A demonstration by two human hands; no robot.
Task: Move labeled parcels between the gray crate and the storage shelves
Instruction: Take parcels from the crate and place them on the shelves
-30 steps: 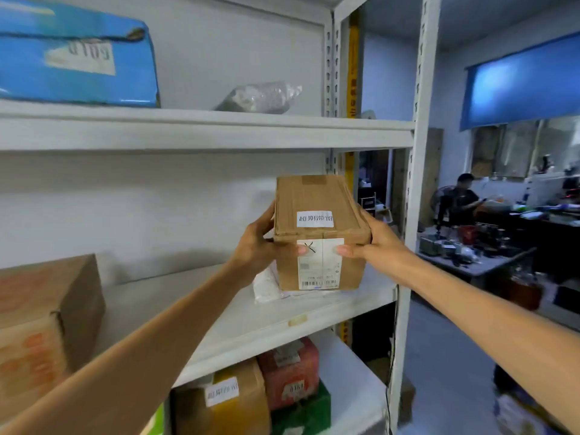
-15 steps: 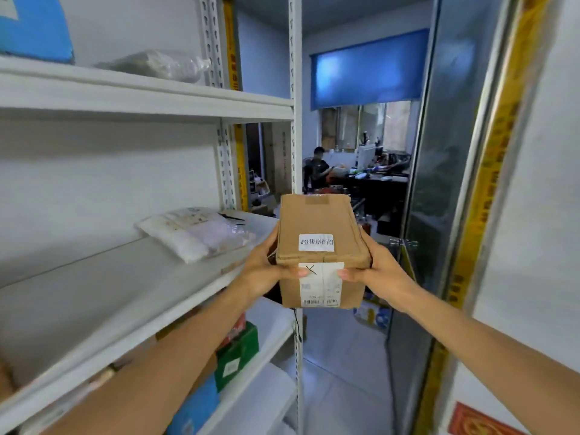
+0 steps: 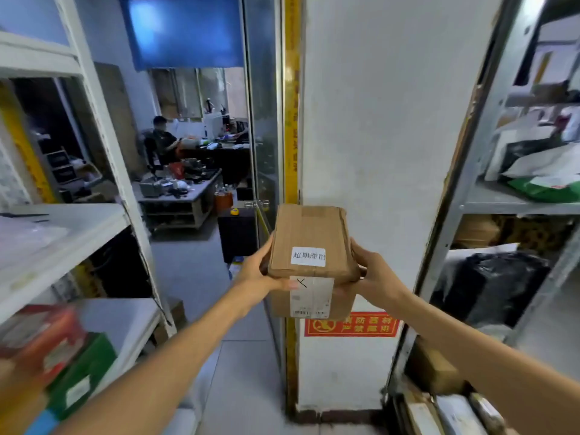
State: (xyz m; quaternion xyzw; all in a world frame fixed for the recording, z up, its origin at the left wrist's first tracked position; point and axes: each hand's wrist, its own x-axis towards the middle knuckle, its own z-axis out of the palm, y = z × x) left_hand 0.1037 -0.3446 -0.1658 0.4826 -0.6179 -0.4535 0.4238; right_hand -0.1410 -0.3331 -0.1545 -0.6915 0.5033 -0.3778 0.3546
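Observation:
A brown cardboard parcel (image 3: 310, 240) with a white label on top and a shipping label on its near face hangs in mid-air in front of a white pillar. My left hand (image 3: 255, 273) grips its left side and my right hand (image 3: 373, 271) grips its right side. The white storage shelf (image 3: 62, 233) stands at the left. A second metal shelf (image 3: 514, 205) packed with parcels stands at the right. No gray crate shows in this view.
The white pillar (image 3: 370, 120) with a red sign (image 3: 351, 324) is straight ahead. A glass door (image 3: 263, 120) and a doorway open at centre left, with a seated person (image 3: 163, 142) and cluttered tables beyond. Boxes (image 3: 72, 372) lie on the lower left shelf; a black bag (image 3: 489, 284) on the right shelf.
The parcel has come off the left shelf and swung right with both hands on it. The view has turned right, from the shelf to the pillar and the right shelf.

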